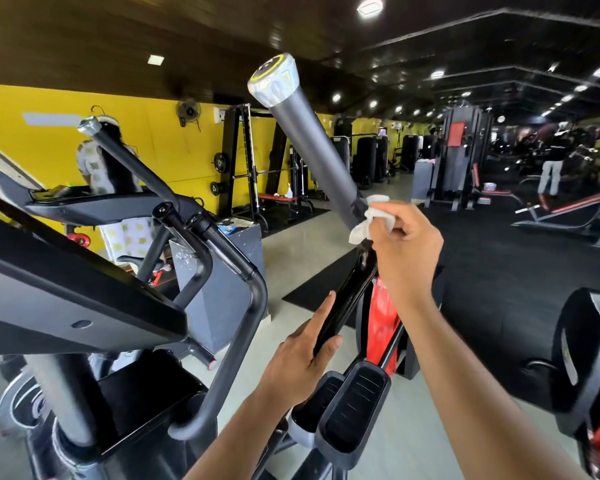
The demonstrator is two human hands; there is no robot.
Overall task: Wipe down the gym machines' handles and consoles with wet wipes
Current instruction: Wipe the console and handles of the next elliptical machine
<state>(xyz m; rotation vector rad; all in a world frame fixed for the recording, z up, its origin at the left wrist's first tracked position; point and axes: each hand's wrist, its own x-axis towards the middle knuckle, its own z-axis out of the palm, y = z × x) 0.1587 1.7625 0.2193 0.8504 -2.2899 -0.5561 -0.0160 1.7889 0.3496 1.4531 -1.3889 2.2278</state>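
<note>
A white wipe (373,220) is pinched in the curled fingers of the right hand (404,244) and pressed against the lower end of the handle (321,147), where the grey sleeve ends and a black bar (343,306) begins. The wipe is crumpled and soft, with one loose corner hanging below the fingers. The handle is seen as a long, round, matte grey tube, tilted up and to the left from the hand, and it is capped by a rounded end (272,77) wrapped in wrinkled clear film, with a yellow-green ring on its face.

The glossy black bar below the wipe is held by the left hand (305,362): the thumb is laid on its near side, the forefinger is stretched straight up along it, and the other fingers are curled behind. Just below this hand, two black ribbed pedals (352,407) with raised rims are seen side by side.

To the left, the console (66,296) is shown as a flat, dark, matte panel, well apart from both hands. A curved, smooth grey bar (253,306) is bent around beside it. A second handle (125,157) with a film-wrapped tip rises further left.

Behind, a yellow wall (32,140), weight racks and a person (108,168) are visible.
</note>
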